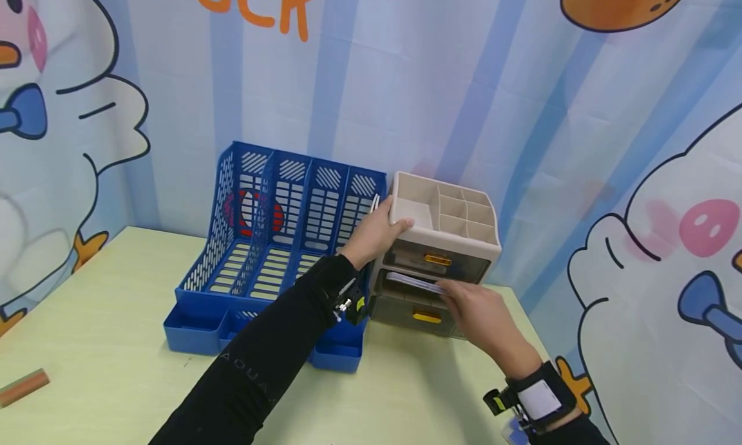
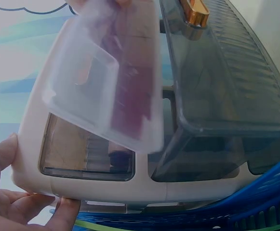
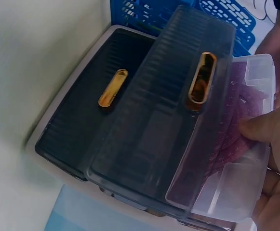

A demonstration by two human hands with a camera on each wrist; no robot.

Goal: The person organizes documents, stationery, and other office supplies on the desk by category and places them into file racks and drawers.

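A clear plastic case [image 1: 414, 281] with a purple ruler-like piece, rounded and marked with graduations, is pinched by my right hand [image 1: 481, 313]. It is held at the opening of a pulled-out smoky drawer [image 1: 400, 310] with a gold handle; part of the case shows through the drawer's clear wall in the right wrist view. My left hand [image 1: 373, 234] grips the upper left side of the cream desk organizer [image 1: 452, 239], thumb near its top rim. The top drawer [image 1: 400, 255] is closed. Another closed drawer [image 3: 82, 115] appears in the right wrist view.
Left of the organizer stands a blue slotted file rack [image 1: 194, 326] with dividers and front bins. A white edge [image 1: 375, 202] pokes up behind my left hand. A brown and green block [image 1: 26, 388] lies at the table's left; a bluish item [image 1: 514, 432] sits beneath my right wrist.
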